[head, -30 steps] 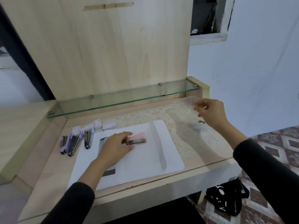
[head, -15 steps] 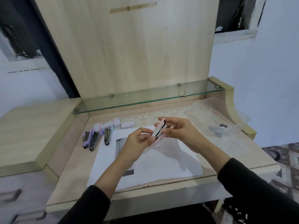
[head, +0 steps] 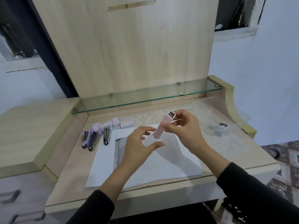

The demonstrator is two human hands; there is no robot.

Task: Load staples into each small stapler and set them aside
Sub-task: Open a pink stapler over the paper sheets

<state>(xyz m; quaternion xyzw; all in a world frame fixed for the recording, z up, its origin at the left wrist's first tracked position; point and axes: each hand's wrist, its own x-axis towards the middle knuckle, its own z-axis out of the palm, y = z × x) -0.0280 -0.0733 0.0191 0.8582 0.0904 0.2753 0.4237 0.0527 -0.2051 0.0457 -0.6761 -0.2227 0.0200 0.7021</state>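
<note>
A small pink stapler [head: 163, 126] is held up over the desk, tilted with its metal mouth end pointing up and away. My right hand [head: 184, 128] grips it around the middle. My left hand [head: 139, 146] hovers just below and left of it, fingers spread and curled, holding nothing. Three other small staplers lie side by side at the left: two purple ones [head: 85, 137] [head: 93, 139] and a pale blue one [head: 106, 135]. Several small pink staple boxes [head: 115, 123] sit in a row behind them.
White paper sheets [head: 161, 168] cover the desk middle under my hands. A clear plastic bag [head: 218, 117] with dark bits lies at the right on a lace mat. A glass shelf [head: 145, 99] runs along the back. A raised wooden cabinet top [head: 29, 133] stands at the left.
The pink stapler came off the paper and passed from my left hand into my right. My right hand left the plastic bag. My left hand has now let go and opened.
</note>
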